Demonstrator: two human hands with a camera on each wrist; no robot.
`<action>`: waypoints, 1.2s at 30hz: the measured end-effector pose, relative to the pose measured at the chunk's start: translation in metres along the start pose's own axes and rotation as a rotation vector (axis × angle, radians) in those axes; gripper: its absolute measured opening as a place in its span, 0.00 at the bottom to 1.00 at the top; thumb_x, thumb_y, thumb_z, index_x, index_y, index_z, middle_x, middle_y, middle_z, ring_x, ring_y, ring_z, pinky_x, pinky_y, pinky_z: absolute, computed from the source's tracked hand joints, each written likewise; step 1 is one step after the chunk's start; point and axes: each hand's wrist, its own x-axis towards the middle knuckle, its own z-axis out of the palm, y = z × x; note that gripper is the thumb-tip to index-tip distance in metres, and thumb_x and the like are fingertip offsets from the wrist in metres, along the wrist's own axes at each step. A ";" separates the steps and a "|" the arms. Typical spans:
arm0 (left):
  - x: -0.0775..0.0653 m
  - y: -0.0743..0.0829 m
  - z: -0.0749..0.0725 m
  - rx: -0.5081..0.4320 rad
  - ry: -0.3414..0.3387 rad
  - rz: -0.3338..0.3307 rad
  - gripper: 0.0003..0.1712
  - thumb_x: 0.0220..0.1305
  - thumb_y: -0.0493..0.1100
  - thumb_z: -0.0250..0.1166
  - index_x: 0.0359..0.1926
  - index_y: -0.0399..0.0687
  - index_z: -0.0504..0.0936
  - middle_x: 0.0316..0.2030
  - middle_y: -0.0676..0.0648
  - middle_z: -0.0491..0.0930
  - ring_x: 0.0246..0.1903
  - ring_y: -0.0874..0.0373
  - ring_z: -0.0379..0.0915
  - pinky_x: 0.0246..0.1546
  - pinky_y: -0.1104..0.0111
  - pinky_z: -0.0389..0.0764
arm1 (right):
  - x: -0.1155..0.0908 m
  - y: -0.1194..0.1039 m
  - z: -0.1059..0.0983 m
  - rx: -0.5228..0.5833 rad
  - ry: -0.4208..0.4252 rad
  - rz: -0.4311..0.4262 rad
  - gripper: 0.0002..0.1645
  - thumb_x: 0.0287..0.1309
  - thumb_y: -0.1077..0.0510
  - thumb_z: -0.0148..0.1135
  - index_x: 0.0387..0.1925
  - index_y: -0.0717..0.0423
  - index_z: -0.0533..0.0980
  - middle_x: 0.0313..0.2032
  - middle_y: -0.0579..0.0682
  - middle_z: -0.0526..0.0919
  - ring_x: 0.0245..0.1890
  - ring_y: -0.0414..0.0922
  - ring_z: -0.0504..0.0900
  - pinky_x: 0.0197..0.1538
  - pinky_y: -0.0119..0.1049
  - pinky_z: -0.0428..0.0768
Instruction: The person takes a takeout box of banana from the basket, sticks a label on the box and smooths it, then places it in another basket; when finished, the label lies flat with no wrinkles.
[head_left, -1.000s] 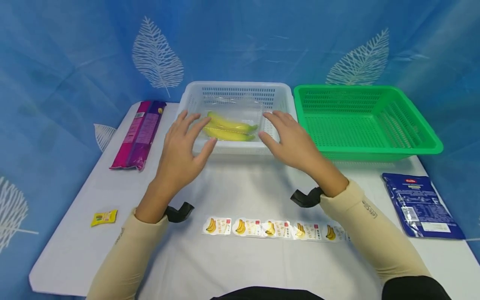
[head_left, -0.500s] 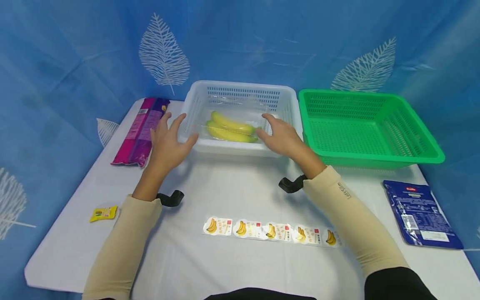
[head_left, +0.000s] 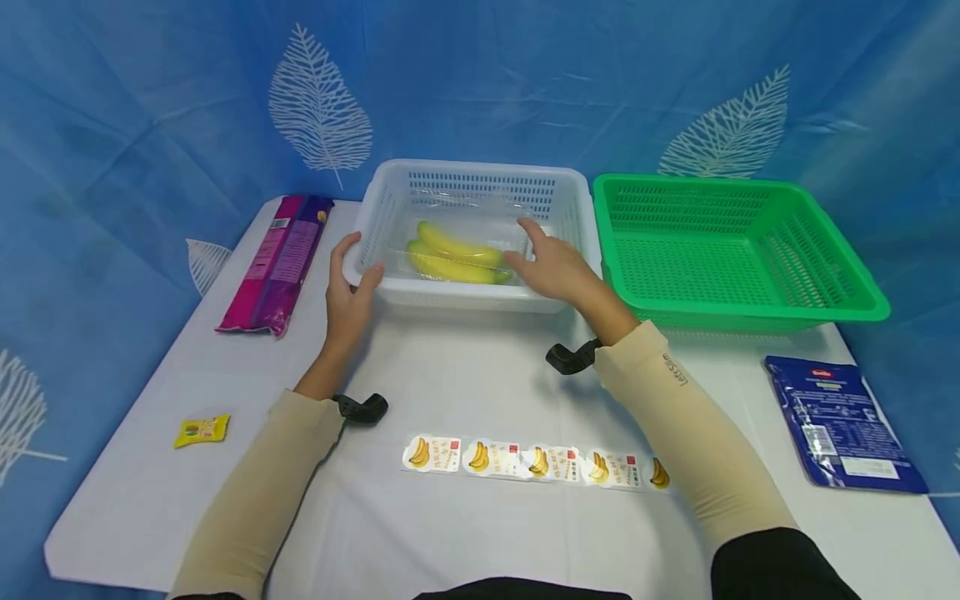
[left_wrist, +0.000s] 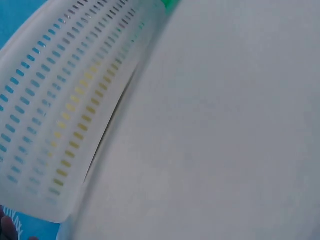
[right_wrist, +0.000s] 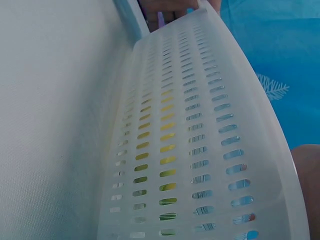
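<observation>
In the head view, a white plastic basket [head_left: 480, 297] stands at the back middle, its slotted wall [left_wrist: 57, 110] filling much of the left wrist view. Inside it lies a clear plastic box [head_left: 480, 215] with yellow bananas [head_left: 450, 260] in it. At the basket's front left corner my left hand [head_left: 349, 304] grips the rim, thumb over the top and fingers outside the wall. My right hand [head_left: 558, 267] reaches over the front right rim, index finger and thumb stretched apart beside the clear box.
Touching the white basket's right side is a green basket [head_left: 750, 312]. A row of banana stickers [head_left: 491, 458] lies in front. On the left are a purple packet [head_left: 277, 267] and a small yellow packet [head_left: 202, 431]; a blue pouch [head_left: 843, 423] lies on the right.
My left hand has moved left from over the bananas and taken hold of the basket's corner. My right hand has shifted slightly left, staying over the right rim.
</observation>
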 end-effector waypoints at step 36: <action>-0.006 0.000 0.003 0.085 0.032 -0.039 0.33 0.75 0.57 0.54 0.77 0.69 0.57 0.70 0.49 0.69 0.60 0.51 0.71 0.59 0.50 0.73 | -0.006 0.007 -0.012 0.375 -0.035 -0.024 0.43 0.76 0.43 0.52 0.82 0.33 0.43 0.45 0.58 0.81 0.33 0.50 0.87 0.42 0.46 0.79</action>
